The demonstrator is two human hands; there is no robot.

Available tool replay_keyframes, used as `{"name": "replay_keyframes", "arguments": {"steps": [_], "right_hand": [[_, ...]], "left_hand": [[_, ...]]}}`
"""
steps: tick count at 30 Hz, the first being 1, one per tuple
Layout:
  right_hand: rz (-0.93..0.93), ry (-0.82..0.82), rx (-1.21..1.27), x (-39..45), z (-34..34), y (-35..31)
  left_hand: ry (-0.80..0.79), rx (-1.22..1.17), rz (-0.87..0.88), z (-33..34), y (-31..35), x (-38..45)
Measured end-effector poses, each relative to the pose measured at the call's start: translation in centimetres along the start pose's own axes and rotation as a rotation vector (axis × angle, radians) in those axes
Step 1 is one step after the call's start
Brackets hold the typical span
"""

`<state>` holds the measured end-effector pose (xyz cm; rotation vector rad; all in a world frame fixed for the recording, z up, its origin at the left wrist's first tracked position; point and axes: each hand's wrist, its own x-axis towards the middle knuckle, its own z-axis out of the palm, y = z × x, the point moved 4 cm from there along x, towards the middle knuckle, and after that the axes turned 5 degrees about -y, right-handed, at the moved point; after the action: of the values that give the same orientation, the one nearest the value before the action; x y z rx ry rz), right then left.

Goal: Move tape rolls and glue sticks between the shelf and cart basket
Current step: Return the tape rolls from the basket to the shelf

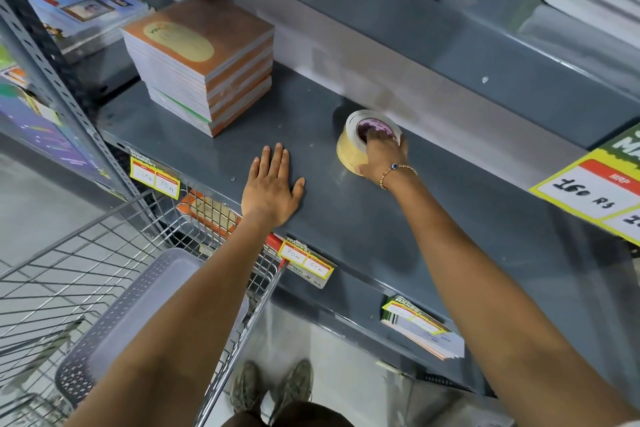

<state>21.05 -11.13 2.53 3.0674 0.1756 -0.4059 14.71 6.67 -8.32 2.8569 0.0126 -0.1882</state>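
A stack of tape rolls, a white one on top of tan ones, stands on the grey metal shelf near its back wall. My right hand grips the stack, fingers in the core of the top roll and thumb against the tan side. My left hand lies flat on the shelf to the left of the stack, fingers spread, holding nothing. Below left stands the wire cart with a grey perforated plastic basket in it. No glue sticks are visible.
A pile of brown notebooks sits at the shelf's back left. Yellow price tags hang on the shelf's front edge, and a large price sign juts in at right. The upper shelf overhangs the stack. My shoes are below.
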Motion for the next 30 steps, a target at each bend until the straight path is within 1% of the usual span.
{"name": "replay_keyframes", "arguments": {"steps": [4, 6, 8, 9, 13, 14, 16, 18, 20, 23, 26, 28, 30], "right_hand": [[-0.063, 0.173, 0.035, -1.9, -1.7, -1.3], [-0.145, 0.250, 0.100, -3.0, -2.0, -2.5], [-0.238, 0.285, 0.193, -4.3, -1.7, -3.9], [-0.280, 0.291, 0.227, -4.9, -1.3, -4.6], [-0.461, 0.208, 0.286, -7.0, 2.7, -9.7], [-0.514, 0.185, 0.297, -7.4, 3.9, -11.1], [-0.643, 0.120, 0.308, -8.7, 6.5, -14.9], [-0.753, 0.019, 0.292, -10.2, 9.1, -18.8], [-0.835, -0.128, 0.284, -12.0, 12.0, -23.0], [-0.901, -0.356, 0.211, -14.7, 16.9, -28.1], [-0.824, -0.550, 0.113, -16.1, 23.2, -32.1], [-0.752, -0.641, 0.091, -16.6, 27.4, -33.6], [-0.689, -0.725, 0.033, -17.2, 31.7, -34.4]], "left_hand": [[-0.048, 0.003, 0.008, -0.5, 0.1, -0.1], [-0.071, -0.007, 0.011, -0.8, -0.1, -0.7], [-0.049, -0.047, -0.012, -1.3, -0.8, -2.2], [0.004, -0.077, -0.037, -1.7, -1.4, -3.2], [0.341, -0.292, -0.249, -2.9, -7.1, -11.1], [0.389, -0.364, -0.320, -2.6, -9.0, -13.2], [0.411, -0.470, -0.517, -0.8, -13.2, -18.2], [0.355, -0.523, -0.689, 1.9, -16.5, -22.8], [0.262, -0.544, -0.796, 4.7, -19.2, -26.9], [0.109, -0.550, -0.870, 8.3, -21.5, -31.4], [-0.067, -0.556, -0.898, 12.2, -23.4, -33.8], [-0.180, -0.590, -0.886, 15.1, -24.4, -34.4], [-0.258, -0.629, -0.889, 17.7, -25.4, -35.0]]}}
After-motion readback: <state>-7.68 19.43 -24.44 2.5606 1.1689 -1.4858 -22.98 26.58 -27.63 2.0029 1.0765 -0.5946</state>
